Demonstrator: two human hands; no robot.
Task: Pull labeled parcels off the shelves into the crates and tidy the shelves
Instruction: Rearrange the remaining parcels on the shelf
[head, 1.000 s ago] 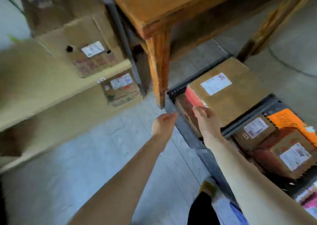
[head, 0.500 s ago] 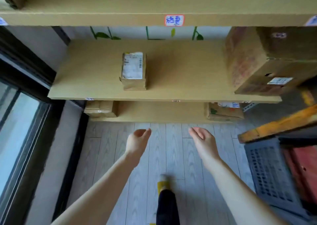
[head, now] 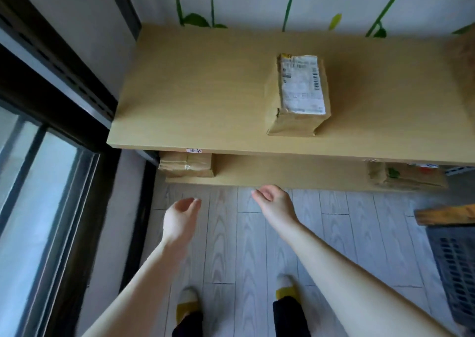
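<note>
A small brown parcel (head: 298,95) with a white shipping label on top stands on the pale wooden shelf (head: 205,92), right of its middle. On the lower shelf (head: 282,174) a brown parcel (head: 186,165) sits at the left end and another parcel (head: 406,176) at the right end. My left hand (head: 181,218) and my right hand (head: 276,203) hover over the floor just in front of the lower shelf, both open and holding nothing, fingers loosely curled.
A dark plastic crate (head: 455,267) stands at the right edge, under a wooden table corner (head: 447,214). A dark-framed window (head: 51,182) runs along the left. Part of a large box (head: 462,61) shows at the far right of the shelf. My feet stand on grey floorboards (head: 231,259).
The view swung from the crates to the shelves, then moved closer and left. Both hands left the crate's parcel and now reach empty toward the lower shelf.
</note>
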